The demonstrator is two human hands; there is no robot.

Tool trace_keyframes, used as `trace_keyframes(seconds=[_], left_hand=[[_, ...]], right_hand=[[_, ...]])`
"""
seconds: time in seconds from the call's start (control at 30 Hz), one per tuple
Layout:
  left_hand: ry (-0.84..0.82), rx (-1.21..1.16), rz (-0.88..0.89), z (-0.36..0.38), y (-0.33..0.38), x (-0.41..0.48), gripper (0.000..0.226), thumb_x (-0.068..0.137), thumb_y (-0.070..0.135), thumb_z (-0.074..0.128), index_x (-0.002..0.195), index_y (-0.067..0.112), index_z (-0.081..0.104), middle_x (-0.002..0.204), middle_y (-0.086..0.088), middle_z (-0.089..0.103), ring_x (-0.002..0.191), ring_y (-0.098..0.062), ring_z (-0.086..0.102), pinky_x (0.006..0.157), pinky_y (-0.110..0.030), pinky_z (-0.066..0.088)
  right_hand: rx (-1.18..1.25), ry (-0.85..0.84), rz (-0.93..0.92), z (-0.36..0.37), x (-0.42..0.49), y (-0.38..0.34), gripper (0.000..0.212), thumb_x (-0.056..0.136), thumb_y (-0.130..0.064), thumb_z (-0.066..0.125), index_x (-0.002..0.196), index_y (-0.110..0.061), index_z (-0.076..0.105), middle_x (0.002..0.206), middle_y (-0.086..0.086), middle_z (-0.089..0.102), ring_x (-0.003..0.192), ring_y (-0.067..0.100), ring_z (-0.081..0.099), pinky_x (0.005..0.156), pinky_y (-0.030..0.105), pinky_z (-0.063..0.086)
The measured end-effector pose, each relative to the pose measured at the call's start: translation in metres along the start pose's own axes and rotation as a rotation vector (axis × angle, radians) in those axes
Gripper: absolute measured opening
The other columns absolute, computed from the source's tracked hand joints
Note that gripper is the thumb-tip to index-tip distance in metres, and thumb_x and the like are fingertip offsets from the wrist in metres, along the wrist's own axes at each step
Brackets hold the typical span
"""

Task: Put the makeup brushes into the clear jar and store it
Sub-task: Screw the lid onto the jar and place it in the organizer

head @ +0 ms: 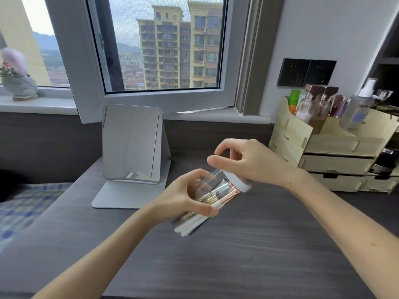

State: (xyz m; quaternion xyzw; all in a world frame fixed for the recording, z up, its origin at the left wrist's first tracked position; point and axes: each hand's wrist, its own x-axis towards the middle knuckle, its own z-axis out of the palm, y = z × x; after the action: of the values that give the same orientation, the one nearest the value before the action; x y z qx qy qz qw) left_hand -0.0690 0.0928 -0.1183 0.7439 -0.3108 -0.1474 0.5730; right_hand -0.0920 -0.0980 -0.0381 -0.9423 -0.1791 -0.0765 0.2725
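A clear jar (pixel 216 186) is held tilted above the dark desk, its top pointing up and to the right. Several makeup brushes (pixel 194 223) with white handles and rose-gold ferrules lie inside it. My left hand (pixel 185 197) wraps around the jar's body. A white lid (pixel 239 180) sits on the jar's mouth, and my right hand (pixel 244 160) is over it with fingers curled around its rim. The brush heads are hidden behind the lid and my fingers.
A folding mirror (pixel 131 145) stands on the desk (pixel 237 255) to the left. A pale wooden organiser (pixel 330 147) with drawers and bottles stands at the right against the wall. A window sill with a small plant (pixel 17 78) runs behind.
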Motion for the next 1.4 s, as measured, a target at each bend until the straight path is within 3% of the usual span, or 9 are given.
trace_keyframes(seconds=[0.1,0.27,0.47,0.6,0.7,0.8,0.9,1.0,1.4], left_hand=[[0.003,-0.129,-0.036,-0.003,-0.004,-0.001,0.057,0.054,0.025,0.08,0.106,0.022,0.059,0.088,-0.01,0.062,0.075,-0.018,0.055,0.067,-0.024,0.044],[0.092,-0.053,0.045,0.005,-0.003,0.004,0.059,0.052,0.026,0.085,0.106,0.024,0.06,0.083,0.002,0.065,0.072,-0.015,0.058,0.07,-0.031,0.047],[0.318,0.074,0.1,0.011,0.002,0.02,0.067,0.047,0.042,0.085,0.107,0.03,0.057,0.095,0.001,0.067,0.08,-0.023,0.063,0.08,-0.049,0.052],[0.455,0.308,0.165,0.023,0.014,0.039,0.059,0.051,0.048,0.082,0.096,0.053,0.044,0.095,0.019,0.062,0.084,0.003,0.059,0.075,-0.024,0.051],[0.334,0.269,0.207,0.035,0.025,0.056,0.072,0.058,0.043,0.085,0.11,0.06,0.037,0.106,0.031,0.054,0.097,0.019,0.051,0.074,-0.006,0.042],[0.249,0.222,0.214,0.036,0.032,0.076,0.092,0.057,0.052,0.08,0.136,0.045,0.033,0.123,0.023,0.049,0.113,0.01,0.045,0.079,0.002,0.034],[0.355,0.207,0.233,0.033,0.037,0.092,0.077,0.062,0.057,0.068,0.132,0.036,0.042,0.124,0.009,0.056,0.118,-0.003,0.049,0.095,-0.015,0.036],[0.454,0.17,0.252,0.029,0.04,0.104,0.053,0.069,0.047,0.064,0.119,0.031,0.052,0.109,0.01,0.062,0.108,-0.007,0.056,0.095,-0.028,0.043],[0.562,0.139,0.217,0.029,0.037,0.142,0.019,0.08,0.023,0.069,0.098,0.025,0.064,0.092,0.007,0.067,0.091,-0.017,0.061,0.086,-0.036,0.05]], right_hand=[[0.026,-0.099,-0.106,0.003,-0.004,0.004,0.055,0.077,-0.067,0.043,0.123,-0.037,0.049,0.105,-0.01,0.059,0.087,0.003,0.056,0.071,0.016,0.042],[-0.16,0.168,-0.226,0.02,-0.007,0.001,0.049,0.084,-0.058,0.025,0.096,-0.019,0.052,0.086,0.003,0.055,0.068,0.018,0.057,0.058,0.031,0.046],[-0.077,0.366,-0.058,0.018,0.002,0.002,0.048,0.082,-0.064,0.031,0.103,-0.027,0.054,0.095,0.003,0.062,0.086,0.021,0.06,0.071,0.035,0.048],[0.124,0.464,0.104,0.017,-0.001,0.01,0.068,0.075,-0.06,0.06,0.13,-0.03,0.036,0.126,0.001,0.054,0.116,0.021,0.051,0.092,0.036,0.044],[0.157,0.633,0.149,0.001,-0.009,0.017,0.068,0.068,-0.057,0.07,0.122,-0.029,0.039,0.097,-0.01,0.052,0.099,0.02,0.056,0.08,0.036,0.049],[0.125,0.815,0.153,-0.034,-0.021,0.036,0.051,0.072,-0.053,0.065,0.112,-0.025,0.048,0.095,-0.011,0.054,0.088,0.013,0.055,0.07,0.03,0.05],[0.025,1.089,0.152,-0.083,-0.034,0.056,0.042,0.079,-0.046,0.064,0.108,-0.018,0.053,0.099,-0.006,0.056,0.079,0.007,0.051,0.063,0.014,0.042],[-0.08,1.282,0.188,-0.122,-0.039,0.08,0.048,0.078,-0.049,0.063,0.108,-0.013,0.053,0.102,0.002,0.061,0.09,0.016,0.056,0.074,0.028,0.046],[-0.346,1.135,0.443,-0.17,-0.015,0.161,0.053,0.079,-0.044,0.065,0.118,-0.011,0.05,0.118,0.022,0.054,0.105,0.039,0.052,0.096,0.04,0.037]])
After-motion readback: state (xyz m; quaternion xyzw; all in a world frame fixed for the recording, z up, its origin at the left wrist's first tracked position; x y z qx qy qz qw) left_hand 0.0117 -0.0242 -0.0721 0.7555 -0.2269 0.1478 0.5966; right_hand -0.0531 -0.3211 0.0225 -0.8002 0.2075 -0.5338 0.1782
